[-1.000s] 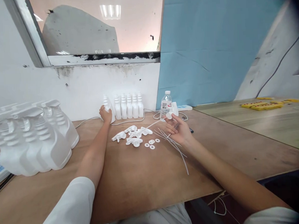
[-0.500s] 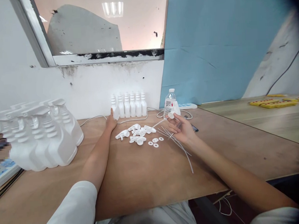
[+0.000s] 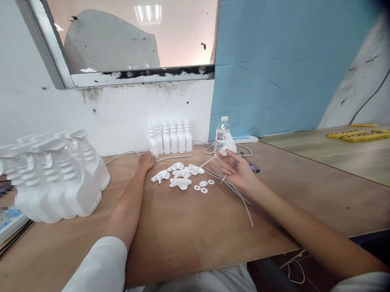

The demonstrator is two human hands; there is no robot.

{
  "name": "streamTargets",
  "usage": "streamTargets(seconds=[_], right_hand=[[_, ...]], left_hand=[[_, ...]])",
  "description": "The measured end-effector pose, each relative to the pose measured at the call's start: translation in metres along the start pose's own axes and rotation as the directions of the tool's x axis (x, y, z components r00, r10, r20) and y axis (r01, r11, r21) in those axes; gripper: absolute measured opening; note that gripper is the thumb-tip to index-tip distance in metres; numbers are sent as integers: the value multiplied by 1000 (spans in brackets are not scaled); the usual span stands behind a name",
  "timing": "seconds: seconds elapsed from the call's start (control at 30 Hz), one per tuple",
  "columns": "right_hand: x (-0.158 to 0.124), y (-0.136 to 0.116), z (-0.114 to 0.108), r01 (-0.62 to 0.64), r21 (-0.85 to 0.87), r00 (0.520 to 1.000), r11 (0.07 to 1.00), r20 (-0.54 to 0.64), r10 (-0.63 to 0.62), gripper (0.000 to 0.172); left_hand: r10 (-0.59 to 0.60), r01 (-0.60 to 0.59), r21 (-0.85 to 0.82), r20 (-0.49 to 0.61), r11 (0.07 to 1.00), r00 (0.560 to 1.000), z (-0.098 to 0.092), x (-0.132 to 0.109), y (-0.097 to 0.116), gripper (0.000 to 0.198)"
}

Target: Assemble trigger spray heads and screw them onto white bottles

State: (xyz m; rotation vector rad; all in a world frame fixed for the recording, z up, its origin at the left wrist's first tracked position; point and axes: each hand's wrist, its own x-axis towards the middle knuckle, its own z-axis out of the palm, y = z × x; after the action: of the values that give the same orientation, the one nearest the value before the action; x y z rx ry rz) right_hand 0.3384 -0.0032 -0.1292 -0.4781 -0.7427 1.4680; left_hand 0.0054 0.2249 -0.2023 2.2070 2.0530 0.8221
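My left hand [image 3: 145, 160] rests on the table with its fingers laid down, beside the foot of the leftmost bottle in a row of small white bottles [image 3: 173, 140]. Whether it touches that bottle I cannot tell. My right hand [image 3: 233, 168] grips a white trigger sprayer [image 3: 228, 143], and a thin tube [image 3: 209, 161] points left from it. Several loose trigger sprayers [image 3: 180, 184] lie between my hands. Near them are several flat white washers [image 3: 204, 190]. Thin, clear-white tubes [image 3: 242, 199] lie below my right hand.
Large white bottles [image 3: 58, 183] stand packed together at the left. Behind my right hand are a clear plastic bottle [image 3: 224, 125], a phone [image 3: 253, 167] and a power strip [image 3: 245, 139]. A cable runs along the wall. Yellow pieces [image 3: 361, 135] lie at the far right.
My left hand has come off the leftmost small bottle and its fingers have lowered to the table. That bottle now stands closer to the row. My right hand has hardly moved.
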Motion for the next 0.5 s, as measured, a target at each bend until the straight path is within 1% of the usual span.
streamTargets(seconds=[0.13,0.23,0.3,0.37,0.43,0.5], right_hand=[[-2,0,2,1,-9,1000,1000,-17,-1,14],[-4,0,3,-1,0,999,1000,-45,1,9],[-4,0,3,-9,9,998,1000,-55,9,7],[-4,0,3,-14,15,998,1000,-63,15,8],[-3,0,3,-19,19,997,1000,-70,21,9],[-3,0,3,-21,18,997,1000,-78,23,10]], left_hand=[[-10,10,7,-91,1000,996,-9,-6,1,41],[62,-60,19,-130,998,990,-16,-13,3,35],[127,-124,32,-119,992,985,-18,-18,5,31],[165,-162,43,-93,986,982,-18,-20,7,30],[165,-161,53,-74,985,983,-17,-21,8,32],[140,-136,59,-60,989,988,-15,-20,7,38]])
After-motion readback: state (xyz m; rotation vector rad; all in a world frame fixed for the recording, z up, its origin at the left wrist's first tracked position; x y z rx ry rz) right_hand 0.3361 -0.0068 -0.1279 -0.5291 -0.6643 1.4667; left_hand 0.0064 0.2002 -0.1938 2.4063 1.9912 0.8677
